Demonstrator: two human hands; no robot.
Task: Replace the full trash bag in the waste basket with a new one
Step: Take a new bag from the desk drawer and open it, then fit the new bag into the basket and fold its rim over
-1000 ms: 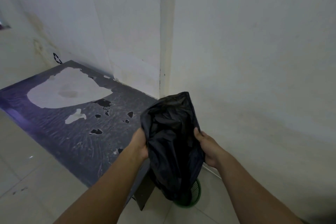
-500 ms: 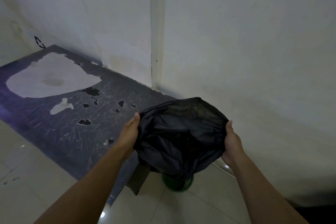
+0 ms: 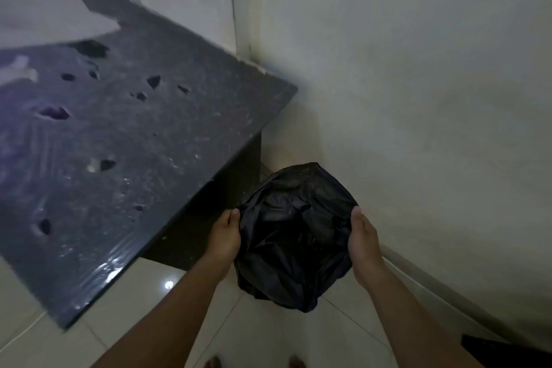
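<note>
Head view: fingers of left hand (image 3: 224, 236) and right hand (image 3: 363, 243) curling round opposite edges of black trash bag (image 3: 294, 236), gripping it and stretching its mouth wide. Bag hanging low over tiled floor (image 3: 263, 334), beside dark scuffed table (image 3: 125, 140), near white wall (image 3: 418, 98) corner. Waste basket hiding under bag. No readable writing showing.

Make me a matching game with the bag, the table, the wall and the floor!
Things:
1. trash bag
2. table
3. wall
4. floor

Descriptions:
A. pale shiny tiles, underfoot
B. black and crumpled, held between the left hand and right hand
C. dark top with peeling patches, on the left
D. whitish and plain, on the right

Pairs: 1-B, 2-C, 3-D, 4-A
</note>
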